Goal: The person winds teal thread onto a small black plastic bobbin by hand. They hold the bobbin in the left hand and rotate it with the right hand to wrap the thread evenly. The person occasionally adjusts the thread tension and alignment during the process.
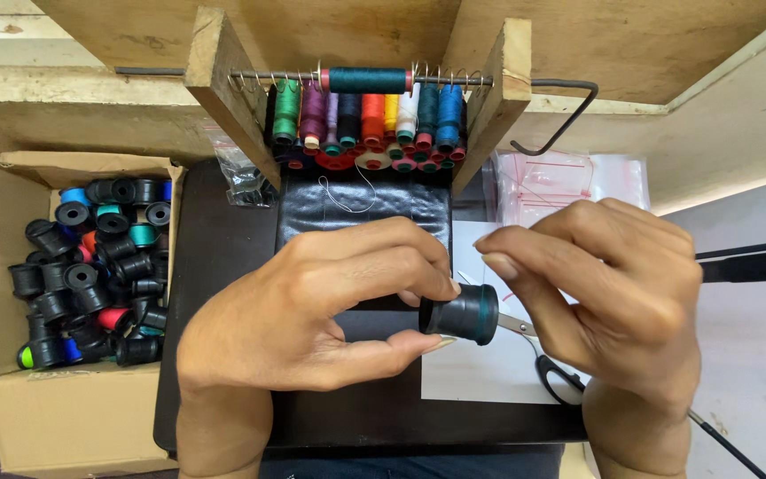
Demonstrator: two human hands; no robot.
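Cardboard box (11, 266) at the left holds a heap of mostly black empty bobbins (90, 275); a wooden rack (214, 80) ahead carries coloured thread spools (365, 115). Above the tabletop (223, 266), the left hand (312, 310) pinches a black spool (463, 312), probably light, rigid, best gripped by its flanges. The right hand (613, 293) pinches beside it.

2 bare hands raised close together, low in the head view.

Left hand (312, 306) palm-down, fingers curled forward, thumb underneath, tips pinched together at the right. Right hand (609, 293) just beside it, knuckles up, fingers bent inward, forefinger and thumb closed in a fine pinch. Both wrists entering from below.
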